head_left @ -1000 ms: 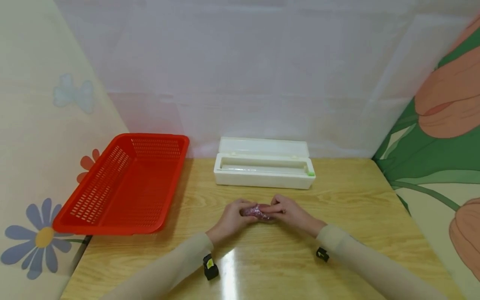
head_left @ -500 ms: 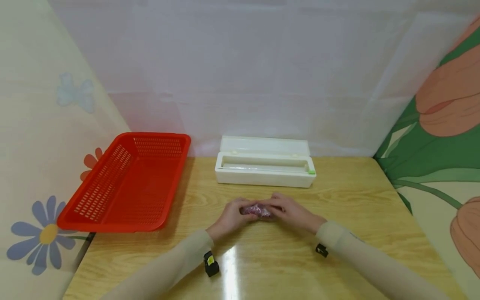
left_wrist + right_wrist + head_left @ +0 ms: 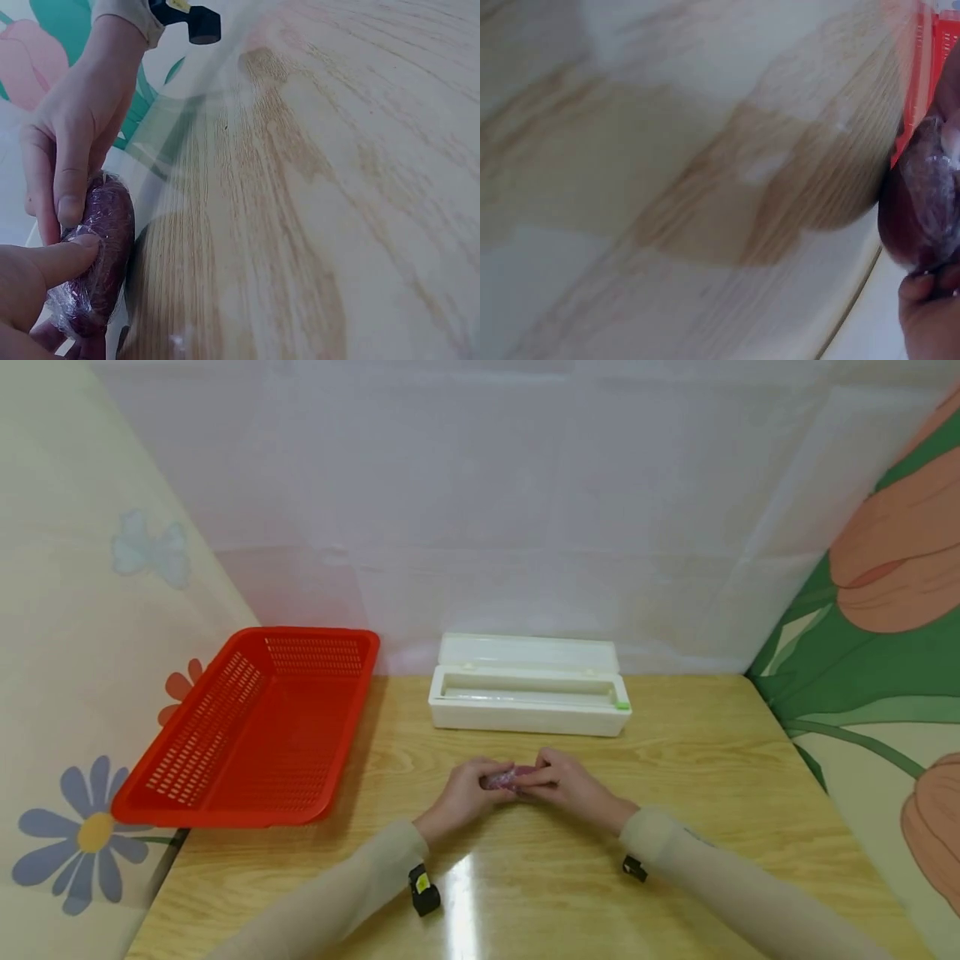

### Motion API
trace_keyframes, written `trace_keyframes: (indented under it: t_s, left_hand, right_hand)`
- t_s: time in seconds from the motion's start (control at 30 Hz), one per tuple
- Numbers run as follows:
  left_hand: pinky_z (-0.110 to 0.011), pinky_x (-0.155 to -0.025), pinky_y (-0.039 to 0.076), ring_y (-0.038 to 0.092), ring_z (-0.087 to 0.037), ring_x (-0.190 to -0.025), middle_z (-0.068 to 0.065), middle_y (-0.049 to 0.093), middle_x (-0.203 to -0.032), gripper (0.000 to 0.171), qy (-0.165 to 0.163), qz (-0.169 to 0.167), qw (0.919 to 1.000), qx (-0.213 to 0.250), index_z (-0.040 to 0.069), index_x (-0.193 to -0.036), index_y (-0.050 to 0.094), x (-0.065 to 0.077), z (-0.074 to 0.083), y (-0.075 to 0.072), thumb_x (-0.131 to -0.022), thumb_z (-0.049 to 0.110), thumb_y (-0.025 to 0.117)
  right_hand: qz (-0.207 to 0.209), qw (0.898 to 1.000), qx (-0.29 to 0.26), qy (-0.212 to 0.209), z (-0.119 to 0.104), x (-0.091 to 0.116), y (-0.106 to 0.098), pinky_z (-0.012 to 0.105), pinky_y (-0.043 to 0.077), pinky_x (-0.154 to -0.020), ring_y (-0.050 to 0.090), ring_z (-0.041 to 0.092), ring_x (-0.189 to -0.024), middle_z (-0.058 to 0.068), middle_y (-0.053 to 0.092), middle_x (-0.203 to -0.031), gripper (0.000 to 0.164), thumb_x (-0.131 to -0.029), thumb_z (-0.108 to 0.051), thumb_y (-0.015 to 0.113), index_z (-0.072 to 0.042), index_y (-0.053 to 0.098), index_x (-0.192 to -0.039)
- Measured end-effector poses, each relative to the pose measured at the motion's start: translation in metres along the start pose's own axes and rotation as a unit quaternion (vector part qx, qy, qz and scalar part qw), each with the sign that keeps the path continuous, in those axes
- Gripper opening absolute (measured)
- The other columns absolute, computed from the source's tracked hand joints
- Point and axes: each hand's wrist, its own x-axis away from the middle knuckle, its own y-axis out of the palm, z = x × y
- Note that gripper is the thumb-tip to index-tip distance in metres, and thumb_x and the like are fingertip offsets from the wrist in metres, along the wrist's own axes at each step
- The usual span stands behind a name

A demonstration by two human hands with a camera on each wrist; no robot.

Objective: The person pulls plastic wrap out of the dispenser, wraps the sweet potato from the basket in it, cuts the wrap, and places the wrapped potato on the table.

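Head view shows both hands meeting at the middle of the desk [image 3: 675,760], each grip pinched on one end of a small dark-red item wrapped in clear film [image 3: 508,777]. The left hand [image 3: 463,795] holds the left end with thumb and curled fingers; the right hand [image 3: 573,787] holds the right end the same way. The wrapped item sits low, at or just above the desk surface; contact cannot be told from here.

From the left wrist camera the wrapped item [image 3: 101,259] looks oblong and rounded, purple-red, with film crinkled and shiny over it. The left thumb [image 3: 52,262] presses its near side while the right hand's fingers [image 3: 71,180] lie over its top. In the right wrist view only its blurred, glossy edge [image 3: 922,202] shows.

As a judgement, it looks light and fairly firm underneath, but the film skin is thin, slick and clingy, so it could slide or tear if pulled hard. The safer hold is around the body near both ends, rather than on loose film.

Beyond the hands, a white cling-film dispenser [image 3: 529,695] lies open along the back of the desk, with a small green tab at its right end. A red slotted basket [image 3: 247,731] sits to the left, well apart. No brand, label or writing can be read on anything.
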Motion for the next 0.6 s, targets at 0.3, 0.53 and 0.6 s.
trace_keyframes:
  t_s: [0.3, 0.53, 0.6]
  left_hand:
    - [-0.050, -0.101, 0.053, 0.065, -0.031, -0.113, -0.015, 0.071, -0.123, 0.049, 0.012, -0.002, 0.9999, -0.011, 0.002, -0.133, 0.069, 0.002, 0.000, -0.001, -0.088, 0.017, 0.085]
    - [-0.043, -0.100, 0.055, 0.068, -0.029, -0.115, -0.017, 0.070, -0.129, 0.054, 0.025, -0.027, 0.9993, -0.004, -0.001, -0.139, 0.062, 0.004, 0.001, -0.001, -0.091, 0.015, 0.081]
    - [-0.040, -0.101, 0.055, 0.067, -0.028, -0.118, -0.017, 0.068, -0.134, 0.055, 0.033, -0.038, 0.9987, -0.012, -0.002, -0.142, 0.059, 0.004, 0.002, -0.001, -0.093, 0.016, 0.079]
  right_hand:
    - [0.003, 0.994, -0.045, 0.098, -0.003, -0.004, -0.008, 0.030, 0.056, -0.080, 0.064, 0.014, -0.091, 0.003, 0.072, -0.105, 0.030, -0.102, -0.012, 0.066, -0.007, 0.071, -0.132]
    - [-0.005, 0.983, -0.083, 0.164, -0.002, -0.004, -0.010, 0.025, 0.052, -0.069, 0.056, 0.007, -0.076, -0.004, 0.065, -0.086, 0.007, -0.096, -0.013, 0.074, -0.010, 0.070, -0.102]
    - [-0.005, 0.980, -0.090, 0.175, -0.003, -0.005, -0.009, 0.024, 0.052, -0.070, 0.057, 0.006, -0.077, -0.005, 0.065, -0.087, 0.006, -0.096, -0.013, 0.074, -0.011, 0.068, -0.095]
